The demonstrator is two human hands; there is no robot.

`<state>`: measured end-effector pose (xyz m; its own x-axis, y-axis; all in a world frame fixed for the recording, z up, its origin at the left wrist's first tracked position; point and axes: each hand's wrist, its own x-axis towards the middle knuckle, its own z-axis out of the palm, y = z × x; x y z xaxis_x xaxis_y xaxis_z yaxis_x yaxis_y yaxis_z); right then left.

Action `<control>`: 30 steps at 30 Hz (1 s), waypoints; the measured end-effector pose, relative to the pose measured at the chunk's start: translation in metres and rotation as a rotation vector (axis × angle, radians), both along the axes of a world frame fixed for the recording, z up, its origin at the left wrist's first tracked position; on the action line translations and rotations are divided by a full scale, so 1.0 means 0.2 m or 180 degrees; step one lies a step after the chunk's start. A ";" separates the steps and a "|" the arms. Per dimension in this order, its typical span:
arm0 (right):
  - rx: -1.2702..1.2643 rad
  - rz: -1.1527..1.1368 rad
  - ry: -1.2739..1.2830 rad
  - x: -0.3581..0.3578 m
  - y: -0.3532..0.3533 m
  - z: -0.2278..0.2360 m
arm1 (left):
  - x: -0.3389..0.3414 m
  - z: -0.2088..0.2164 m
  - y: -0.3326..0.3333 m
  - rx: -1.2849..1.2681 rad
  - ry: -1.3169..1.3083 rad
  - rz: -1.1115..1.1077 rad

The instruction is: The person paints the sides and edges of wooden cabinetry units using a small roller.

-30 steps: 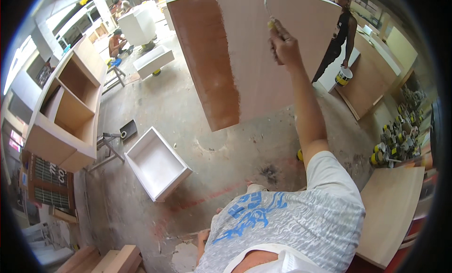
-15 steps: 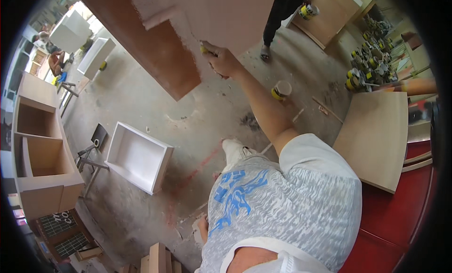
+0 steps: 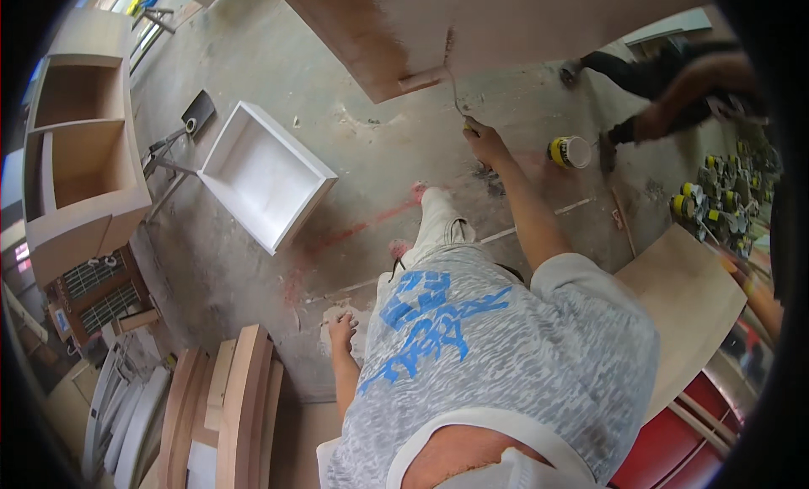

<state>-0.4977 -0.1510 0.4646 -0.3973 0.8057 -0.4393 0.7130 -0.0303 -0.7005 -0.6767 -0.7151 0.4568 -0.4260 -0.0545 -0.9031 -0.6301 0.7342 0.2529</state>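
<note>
My right hand is closed around the handle of a paint roller. Its bent wire runs up to a narrow roller head, which lies against a large board at the top of the view. Pale pinkish paint covers much of that board, while a brown strip shows along its left and lower edge. Low beside my body, my left hand has its fingers curled, and whether they hold anything small is unclear. A paint can with a yellow-and-black side stands on the floor to the right of my right hand.
A white open drawer box rests on a stand at left, beside a wooden cabinet. Curved wooden pieces stand at lower left. Another person is at upper right, near many paint cans. A pale board lies at right.
My right hand and the roller have come back toward me, to the board's lower edge. More of my left hand shows. The other person has shifted right and bent lower. My view has turned.
</note>
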 end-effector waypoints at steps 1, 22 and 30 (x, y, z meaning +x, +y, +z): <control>0.0000 0.0098 -0.0181 -0.02 0.04 -0.09 | 0.01 0.03 0.03 -0.0157 -0.0074 -0.0040; 0.0172 -0.0754 0.1425 0.10 -0.14 0.52 | -0.27 -0.07 0.28 0.0354 0.0102 -0.0579; 0.1314 -0.0528 0.2029 -0.04 -0.06 1.24 | -0.49 -0.21 0.38 0.0644 0.0048 -0.0505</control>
